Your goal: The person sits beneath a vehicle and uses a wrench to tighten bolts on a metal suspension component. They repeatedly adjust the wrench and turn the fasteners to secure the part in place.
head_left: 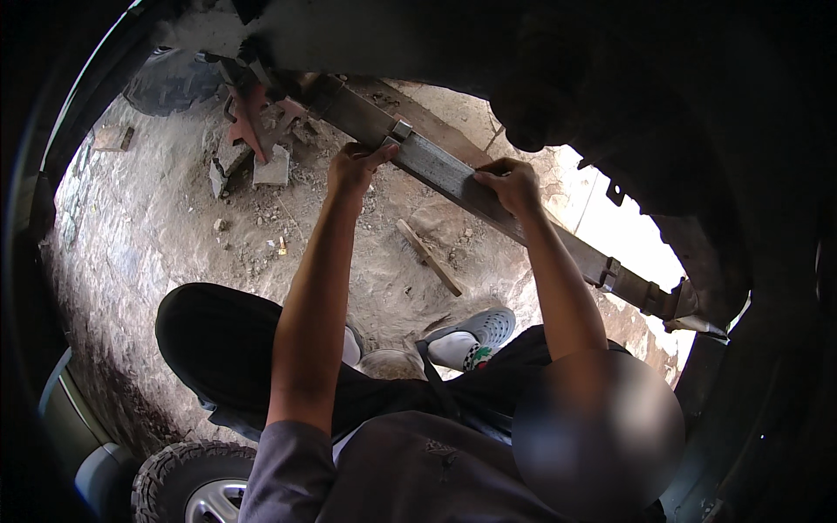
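Note:
Ahead of me a long, dark, flat metal bar (349, 112), resembling a vehicle's leaf spring, slants from upper left to lower right. Along its middle lies a shorter, lighter grey metal strip (440, 166). A shiny metal clip (401, 131) stands at the strip's upper left end. Just below that clip, my left hand (351, 172) grips the strip's edge, thumb on top and fingers partly hidden. Farther right, my right hand (514, 185) pinches the same strip near its other end with thumb and curled fingers. Both forearms reach forward over my lap.
Dark vehicle bodywork (418, 35) arches above. A red metal stand (248, 122) is at the upper left, near broken blocks (272, 166). A wooden stick (429, 258) lies on the rough ground. A wheel (196, 484) is at lower left; more clips (608, 275) band the bar's right end.

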Demonstrator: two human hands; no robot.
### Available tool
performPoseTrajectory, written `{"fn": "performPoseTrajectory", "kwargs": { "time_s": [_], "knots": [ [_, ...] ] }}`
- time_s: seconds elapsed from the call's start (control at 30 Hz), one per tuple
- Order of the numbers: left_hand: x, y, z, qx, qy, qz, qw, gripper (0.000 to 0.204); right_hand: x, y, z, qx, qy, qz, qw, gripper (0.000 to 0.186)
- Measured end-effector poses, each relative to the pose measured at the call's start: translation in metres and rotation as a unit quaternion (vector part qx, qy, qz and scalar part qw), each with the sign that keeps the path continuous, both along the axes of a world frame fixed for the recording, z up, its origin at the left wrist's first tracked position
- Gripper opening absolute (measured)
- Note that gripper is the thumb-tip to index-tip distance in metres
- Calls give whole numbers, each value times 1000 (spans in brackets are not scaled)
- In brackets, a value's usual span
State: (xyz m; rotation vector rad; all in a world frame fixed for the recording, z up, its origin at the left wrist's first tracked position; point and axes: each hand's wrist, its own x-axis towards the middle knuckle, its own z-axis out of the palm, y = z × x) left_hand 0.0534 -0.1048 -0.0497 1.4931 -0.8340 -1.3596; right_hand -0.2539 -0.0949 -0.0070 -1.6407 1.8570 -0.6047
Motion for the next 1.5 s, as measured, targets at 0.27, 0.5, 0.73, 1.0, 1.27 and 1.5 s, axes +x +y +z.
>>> {"fn": "performPoseTrajectory", "kwargs": {
  "time_s": [0.27,0.5,0.73,1.0,1.27,1.5],
  "knots": [
    [2,0,-2,-3,0,-16,1000,57,50,-40,-13,-15,-25,-8,1000,28],
    [11,0,-16,-8,16,-17,1000,58,-10,7,22,109,33,-25,993,27],
    [-3,7,2,-21,30,19,999,48,-20,4,2,57,7,-26,998,30],
    [-3,4,3,-17,27,15,999,47,7,-11,-6,53,-43,-10,998,29],
    [-3,5,-2,-25,33,18,999,49,-39,31,17,62,42,-18,997,30],
    [-10,7,9,-31,55,28,998,48,20,-1,-3,-29,-5,4,1000,30]
  ]
}}
